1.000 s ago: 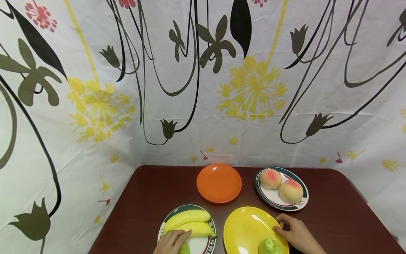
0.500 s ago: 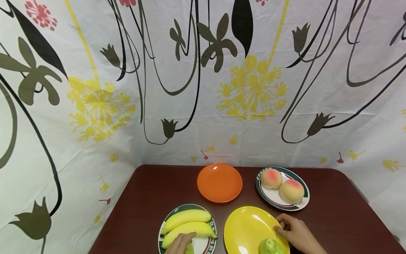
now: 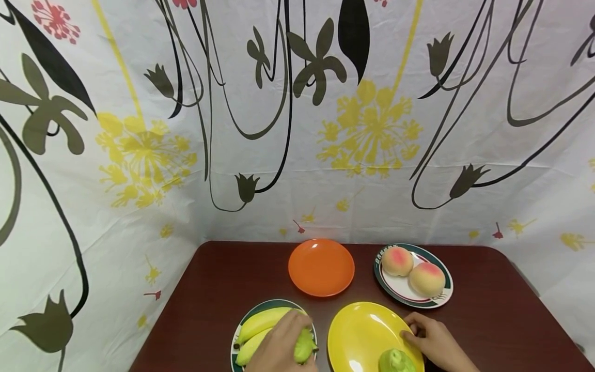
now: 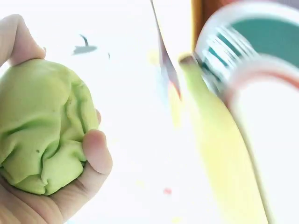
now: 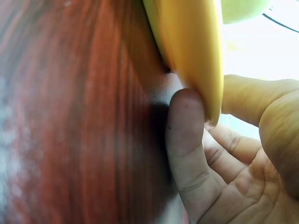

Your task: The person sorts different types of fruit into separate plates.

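Note:
My left hand grips a pale green chayote with a folded, creased end, its fingers and thumb curled around it. In the head view this hand is over the white plate with a green rim, partly covering two yellow bananas lying there. My right hand pinches the right edge of a yellow plate. The right wrist view shows its fingers on either side of the plate's rim. Another green chayote lies on the yellow plate near that hand.
An orange plate stands farther back on the dark red-brown table. To its right, a green-rimmed plate bears two peaches. A patterned cloth hangs behind the table and along its sides.
My left hand has come up and to the right over the banana plate, and the chayote in it now shows more fully. My right hand and the yellow plate stay about where they were.

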Demonstrator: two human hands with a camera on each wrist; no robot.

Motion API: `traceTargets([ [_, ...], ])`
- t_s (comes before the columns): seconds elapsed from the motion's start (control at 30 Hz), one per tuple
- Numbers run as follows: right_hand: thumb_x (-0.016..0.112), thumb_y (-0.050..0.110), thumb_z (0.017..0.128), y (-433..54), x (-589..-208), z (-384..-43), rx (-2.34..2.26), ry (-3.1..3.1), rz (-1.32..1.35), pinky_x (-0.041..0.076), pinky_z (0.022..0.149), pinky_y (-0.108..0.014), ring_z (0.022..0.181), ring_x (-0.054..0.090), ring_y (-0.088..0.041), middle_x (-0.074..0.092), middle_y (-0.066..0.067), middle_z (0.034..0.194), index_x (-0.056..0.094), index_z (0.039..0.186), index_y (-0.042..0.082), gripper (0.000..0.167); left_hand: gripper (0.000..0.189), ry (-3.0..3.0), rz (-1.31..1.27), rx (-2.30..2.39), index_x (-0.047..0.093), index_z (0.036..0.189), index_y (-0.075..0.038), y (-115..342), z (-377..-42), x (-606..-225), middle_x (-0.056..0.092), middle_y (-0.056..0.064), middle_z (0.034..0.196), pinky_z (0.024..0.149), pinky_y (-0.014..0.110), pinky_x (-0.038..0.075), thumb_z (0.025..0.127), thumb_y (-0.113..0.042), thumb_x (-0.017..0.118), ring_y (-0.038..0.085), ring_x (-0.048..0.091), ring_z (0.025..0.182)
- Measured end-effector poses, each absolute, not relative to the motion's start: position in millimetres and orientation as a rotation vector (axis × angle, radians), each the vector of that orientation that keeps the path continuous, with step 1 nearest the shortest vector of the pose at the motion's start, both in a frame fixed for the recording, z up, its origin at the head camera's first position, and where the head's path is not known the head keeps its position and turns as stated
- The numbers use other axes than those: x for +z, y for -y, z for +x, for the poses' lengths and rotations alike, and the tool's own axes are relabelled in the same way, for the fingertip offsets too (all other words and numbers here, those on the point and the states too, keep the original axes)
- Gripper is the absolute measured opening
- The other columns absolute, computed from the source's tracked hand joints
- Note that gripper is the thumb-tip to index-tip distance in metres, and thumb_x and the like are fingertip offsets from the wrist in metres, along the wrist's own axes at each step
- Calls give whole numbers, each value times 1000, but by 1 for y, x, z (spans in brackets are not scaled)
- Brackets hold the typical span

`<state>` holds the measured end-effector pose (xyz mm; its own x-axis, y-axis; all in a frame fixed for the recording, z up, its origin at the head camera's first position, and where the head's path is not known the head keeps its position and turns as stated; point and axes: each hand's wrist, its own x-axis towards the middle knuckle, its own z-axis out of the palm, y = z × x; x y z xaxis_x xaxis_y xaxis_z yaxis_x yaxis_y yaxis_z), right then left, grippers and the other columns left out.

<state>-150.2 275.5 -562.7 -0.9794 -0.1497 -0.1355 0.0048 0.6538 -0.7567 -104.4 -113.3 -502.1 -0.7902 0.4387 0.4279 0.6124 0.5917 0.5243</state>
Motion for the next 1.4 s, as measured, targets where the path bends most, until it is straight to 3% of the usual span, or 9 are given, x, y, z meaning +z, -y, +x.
traceTargets([
  [0.37,79,22,95,-276,-564,-150,-1249,-2697,-167,45,59,-21,65,50,-2,58,0,82,71,106,9,19,51,2616,-1291,-844,52,130,-19,33,-148,-528,50,-7,115,85,6,39,89,-25,81,1,47,100],
  [0.57,79,22,96,-278,-565,-148,-1260,-2683,-171,46,58,-22,65,50,-3,59,-1,82,71,107,8,20,53,2664,-1467,-733,46,140,-20,14,-155,-544,47,-6,121,86,3,35,100,-38,75,0,44,104],
  [0.83,79,21,96,-278,-565,-147,-1262,-2719,-238,46,57,-21,63,50,0,59,3,79,72,104,9,15,50,2714,-1536,-793,38,149,-21,8,-150,-550,41,-7,120,85,5,36,107,-33,64,-1,40,105],
  [0.97,78,19,96,-277,-565,-145,-1270,-2729,-253,46,56,-21,63,50,1,58,5,79,72,103,10,13,57,2771,-1510,-852,30,155,-25,10,-145,-550,43,-6,131,84,3,39,108,-35,63,-1,43,112],
  [1.17,77,19,97,-276,-557,-148,-1205,-2831,-317,49,51,-24,57,52,2,62,9,77,72,101,13,9,85,2911,-1404,-1025,15,165,-36,16,-142,-547,44,-7,142,87,11,48,102,-39,72,-3,47,119],
  [1.4,69,20,104,-266,-505,-176,-1197,-2812,-246,52,56,-28,62,61,-12,69,-4,85,71,116,6,18,102,2830,-1416,-1032,10,169,-30,27,-142,-540,43,0,145,100,18,48,95,-34,82,3,45,129],
])
